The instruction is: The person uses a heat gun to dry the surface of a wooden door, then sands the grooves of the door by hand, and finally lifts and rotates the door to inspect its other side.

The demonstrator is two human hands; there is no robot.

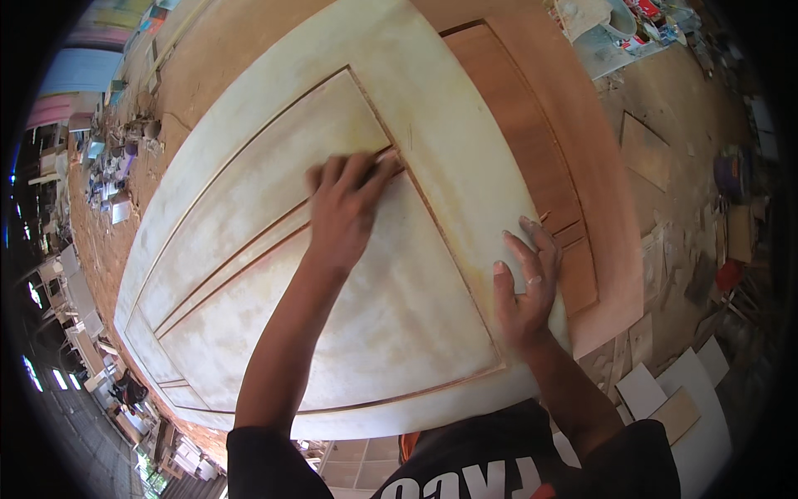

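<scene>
A large pale-coated wooden door panel [399,283] lies before me, with thin brown grooves [241,258] cut into it as frames and paired lines. My left hand [345,204] is on its upper middle, where the paired grooves meet the long right-hand groove. Its fingers are bent and pressed to the surface, slightly blurred; whatever they hold, if anything, is hidden beneath them. My right hand [530,287] rests at the panel's right edge with fingers apart and nothing in it. White dust marks its fingertips.
Under the pale panel, a brown grooved door panel [611,274] sticks out to the right. Cans and a white bucket [619,18] stand at the top right. Board offcuts [677,399] lie at the lower right. Assorted containers [116,170] clutter the dusty floor [187,91] at the left.
</scene>
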